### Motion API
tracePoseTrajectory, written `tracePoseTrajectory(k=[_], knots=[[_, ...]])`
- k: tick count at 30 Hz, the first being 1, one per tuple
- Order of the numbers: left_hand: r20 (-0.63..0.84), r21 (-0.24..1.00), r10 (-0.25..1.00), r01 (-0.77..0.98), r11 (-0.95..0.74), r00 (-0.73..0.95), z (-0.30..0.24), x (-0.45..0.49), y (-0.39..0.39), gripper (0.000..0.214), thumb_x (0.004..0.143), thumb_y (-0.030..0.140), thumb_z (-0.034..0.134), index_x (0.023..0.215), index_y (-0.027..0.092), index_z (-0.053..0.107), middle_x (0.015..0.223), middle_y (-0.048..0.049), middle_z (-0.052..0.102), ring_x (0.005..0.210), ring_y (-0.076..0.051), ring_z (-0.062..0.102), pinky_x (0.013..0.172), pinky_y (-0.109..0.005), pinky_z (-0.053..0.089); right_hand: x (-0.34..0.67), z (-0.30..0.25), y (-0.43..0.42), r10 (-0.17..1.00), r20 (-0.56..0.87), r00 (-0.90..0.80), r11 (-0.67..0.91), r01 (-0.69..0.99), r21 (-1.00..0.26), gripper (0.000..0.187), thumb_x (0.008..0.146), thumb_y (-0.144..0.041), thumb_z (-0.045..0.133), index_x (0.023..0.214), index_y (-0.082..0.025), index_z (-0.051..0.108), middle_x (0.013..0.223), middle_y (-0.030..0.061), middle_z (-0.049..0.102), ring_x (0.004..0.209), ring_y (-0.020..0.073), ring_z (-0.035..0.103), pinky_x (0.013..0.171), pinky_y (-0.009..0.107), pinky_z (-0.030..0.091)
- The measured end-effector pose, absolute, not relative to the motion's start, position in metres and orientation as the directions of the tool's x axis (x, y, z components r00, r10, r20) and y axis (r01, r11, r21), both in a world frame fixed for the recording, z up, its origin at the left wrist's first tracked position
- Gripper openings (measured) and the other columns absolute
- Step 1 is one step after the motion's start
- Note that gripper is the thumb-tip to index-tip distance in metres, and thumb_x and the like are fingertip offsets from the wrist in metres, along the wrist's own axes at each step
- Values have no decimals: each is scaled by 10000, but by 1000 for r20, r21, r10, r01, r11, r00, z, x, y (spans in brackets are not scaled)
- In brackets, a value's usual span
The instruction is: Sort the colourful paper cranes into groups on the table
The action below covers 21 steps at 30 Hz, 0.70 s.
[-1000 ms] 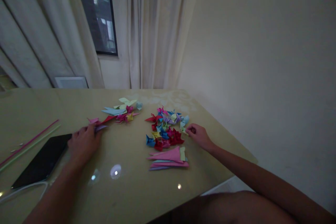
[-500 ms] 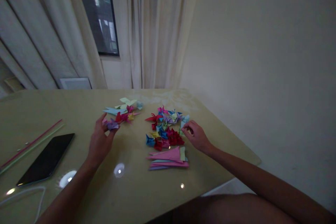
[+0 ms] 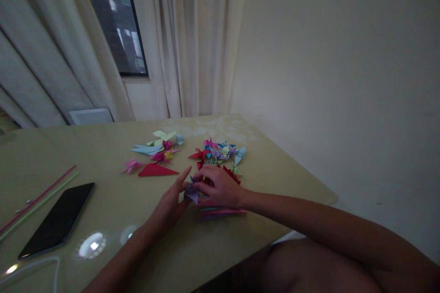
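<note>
My left hand (image 3: 171, 203) and my right hand (image 3: 220, 187) meet near the middle of the table, over the pile of folded paper flowers (image 3: 220, 155). A small purple folded paper piece (image 3: 191, 193) sits between them, pinched by the fingers of both hands. My left index finger points toward the pile. My right hand covers part of the pile and the flat stack of folded papers (image 3: 223, 213). A red paper triangle (image 3: 156, 171) and a pink folded flower (image 3: 131, 165) lie to the left.
A second group of folded papers (image 3: 158, 144) lies further back. A black phone (image 3: 58, 219), two straws (image 3: 37, 201) and a white cable (image 3: 30, 268) are at the left. The table's right edge (image 3: 309, 192) is close, with a wall and curtains behind.
My left hand carried the purple piece from the left group to the middle. My right hand came in from the pile's right side to meet it. The camera turned slightly.
</note>
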<state>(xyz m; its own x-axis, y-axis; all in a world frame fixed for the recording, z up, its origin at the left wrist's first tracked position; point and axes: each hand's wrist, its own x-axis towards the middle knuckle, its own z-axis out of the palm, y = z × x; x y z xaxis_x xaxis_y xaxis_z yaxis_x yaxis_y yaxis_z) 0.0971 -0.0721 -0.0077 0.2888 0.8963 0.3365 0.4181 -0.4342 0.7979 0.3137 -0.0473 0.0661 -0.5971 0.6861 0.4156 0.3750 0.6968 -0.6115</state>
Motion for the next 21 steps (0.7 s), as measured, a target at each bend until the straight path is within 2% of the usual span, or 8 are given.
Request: tracePoseTrajectory(k=[2, 4, 7, 9, 11, 13, 17, 21], knots=[[332, 787, 891, 428, -443, 311, -8, 98, -72, 813, 898, 235, 563, 1649, 245, 251, 1244, -93, 768, 1140, -238, 740, 1006, -399, 563, 307, 65, -47, 669, 409, -620, 707, 363, -607, 53, 980, -217, 706, 952, -186, 738, 909, 31, 676, 861, 172, 620, 792, 278, 475], [363, 750, 879, 464, -472, 308, -6, 93, -69, 803, 912, 253, 572, 1648, 261, 251, 1318, -96, 736, 1192, -245, 712, 1030, -411, 551, 307, 62, -39, 681, 415, -604, 696, 357, -623, 60, 973, -204, 709, 926, -188, 744, 895, 25, 691, 838, 166, 630, 789, 276, 478], [461, 625, 863, 614, -482, 208, -4, 74, -54, 666, 950, 364, 591, 1575, 231, 403, 1434, -137, 657, 1316, -296, 622, 1122, -486, 485, 322, 57, -14, 767, 461, -446, 634, 422, -648, 76, 973, -204, 691, 927, -185, 748, 885, 24, 722, 817, 169, 648, 800, 287, 486], [481, 511, 872, 778, -365, 93, -6, 56, -43, 550, 973, 398, 550, 1485, 198, 525, 1505, -173, 593, 1414, -349, 526, 1175, -557, 414, 345, 57, 8, 838, 485, -251, 536, 546, -643, 99, 977, -205, 658, 938, -176, 743, 909, 40, 739, 828, 181, 658, 804, 295, 493], [425, 393, 905, 902, -180, -4, -11, 40, -33, 504, 999, 376, 477, 1455, 181, 568, 1570, -191, 529, 1477, -387, 442, 1187, -618, 369, 375, 60, 30, 871, 491, -11, 358, 699, -619, 139, 991, -221, 608, 978, -160, 732, 950, 70, 740, 828, 192, 658, 791, 299, 501], [320, 299, 946, 953, -43, -58, -14, 29, -28, 521, 1021, 360, 413, 1486, 172, 552, 1599, -192, 501, 1482, -397, 433, 1168, -641, 375, 410, 65, 45, 854, 509, 106, 194, 844, -501, 191, 1008, -236, 550, 1025, -159, 723, 1019, 95, 732, 878, 201, 662, 826, 303, 501], [198, 184, 979, 983, 7, -44, -14, 22, -23, 554, 1044, 398, 351, 1511, 165, 535, 1527, -212, 560, 1371, -410, 537, 1054, -628, 471, 472, 70, 53, 870, 475, 131, 81, 913, -399, 225, 1007, -248, 522, 1005, -166, 732, 1078, 134, 716, 933, 234, 645, 843, 329, 466], [164, 95, 984, 992, -86, 70, -11, 21, -21, 476, 1045, 380, 339, 1298, 186, 692, 1336, -184, 661, 1253, -362, 614, 1020, -510, 510, 497, 59, 47, 930, 359, 75, 52, 942, -331, 176, 960, -204, 588, 881, -189, 744, 985, 103, 746, 890, 213, 652, 777, 287, 441]])
